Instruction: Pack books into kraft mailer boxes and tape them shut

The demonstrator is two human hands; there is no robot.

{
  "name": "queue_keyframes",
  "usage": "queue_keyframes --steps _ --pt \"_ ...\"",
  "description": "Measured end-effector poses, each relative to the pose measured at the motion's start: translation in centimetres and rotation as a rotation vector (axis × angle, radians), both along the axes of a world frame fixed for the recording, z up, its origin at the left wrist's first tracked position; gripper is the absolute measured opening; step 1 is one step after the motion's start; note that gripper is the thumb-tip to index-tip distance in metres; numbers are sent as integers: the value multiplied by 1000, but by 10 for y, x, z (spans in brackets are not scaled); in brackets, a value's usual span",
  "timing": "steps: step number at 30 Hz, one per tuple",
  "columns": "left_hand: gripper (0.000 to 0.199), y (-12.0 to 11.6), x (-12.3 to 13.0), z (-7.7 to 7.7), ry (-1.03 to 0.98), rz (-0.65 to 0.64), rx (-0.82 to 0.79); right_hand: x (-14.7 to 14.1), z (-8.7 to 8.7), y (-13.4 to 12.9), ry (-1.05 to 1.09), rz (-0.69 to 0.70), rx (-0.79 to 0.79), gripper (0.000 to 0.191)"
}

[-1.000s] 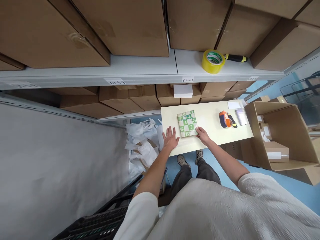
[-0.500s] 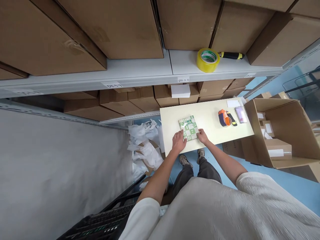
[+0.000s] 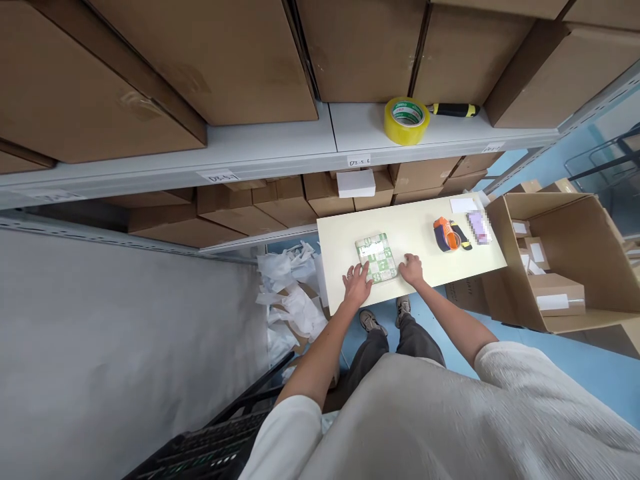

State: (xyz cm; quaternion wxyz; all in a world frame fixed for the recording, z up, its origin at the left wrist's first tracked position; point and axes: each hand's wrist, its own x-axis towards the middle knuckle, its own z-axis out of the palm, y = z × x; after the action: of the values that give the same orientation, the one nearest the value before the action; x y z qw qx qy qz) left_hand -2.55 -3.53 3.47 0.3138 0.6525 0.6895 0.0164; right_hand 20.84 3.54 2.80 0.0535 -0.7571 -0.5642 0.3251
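A flat green-and-white checkered packet (image 3: 380,259) lies on the cream tabletop (image 3: 345,233). At its lower left edge rests my left hand (image 3: 357,283), fingers spread, some fingertips on the packet. My right hand (image 3: 412,270) is beside the lower right corner, its fingers curled and pressed together; whether something small is between them cannot be made out. An orange and dark tape dispenser (image 3: 446,235) sits further right on the table, with a black-and-yellow cutter (image 3: 461,237) against it. A blurred purple item (image 3: 479,227) and a white paper (image 3: 463,205) lie near the right end.
Above the table, a shelf (image 3: 280,143) holds large cartons, yellow tape (image 3: 407,121) and a black-and-yellow-handled tool (image 3: 456,110). An open carton (image 3: 590,247) with small boxes stands right. White plastic bags (image 3: 300,307) are heaped left of the table; a black crate (image 3: 200,447) is lower left.
My right hand has moved slightly right, off the packet's edge, and its fingers have curled in. My left hand stays at the packet. The view has shifted slightly.
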Motion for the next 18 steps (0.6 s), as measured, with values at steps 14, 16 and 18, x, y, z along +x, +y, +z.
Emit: queue_keyframes --steps 14,16,18 --pt "83 4 4 3 -37 44 -59 15 6 33 83 -256 -95 46" --pt "85 4 5 2 -43 49 -60 9 8 31 184 -247 -41 57" --pt "86 4 5 2 -46 60 -60 -1 11 26 243 -171 11 60"
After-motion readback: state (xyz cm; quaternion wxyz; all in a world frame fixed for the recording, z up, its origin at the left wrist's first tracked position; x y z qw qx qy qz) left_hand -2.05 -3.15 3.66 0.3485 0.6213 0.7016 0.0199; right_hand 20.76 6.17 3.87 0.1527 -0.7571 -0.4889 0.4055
